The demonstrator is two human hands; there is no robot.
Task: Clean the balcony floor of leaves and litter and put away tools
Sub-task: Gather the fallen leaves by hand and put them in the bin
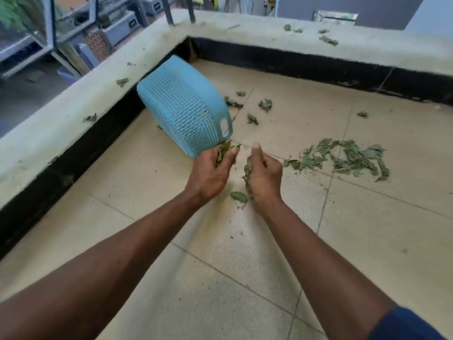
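With the fingers of the left hand (210,173) and right hand (264,177) each grasping leaves (224,149) just beside the tipped blue basket (181,106), crumbly fragments may sift out, miss its mouth and land on the floor (196,278).

Basket (182,106) blocks left; tiles (367,217) right open.

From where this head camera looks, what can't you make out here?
Head view, the only one:
Inside the blue basket: it lies tipped on its side, mouth turned away, so its own mesh wall hides the contents.
In the left hand and right hand: their backs face the camera, hiding how many leaves each grip holds.
The scraps on the far ledge: too small and blurred to tell leaf from litter.
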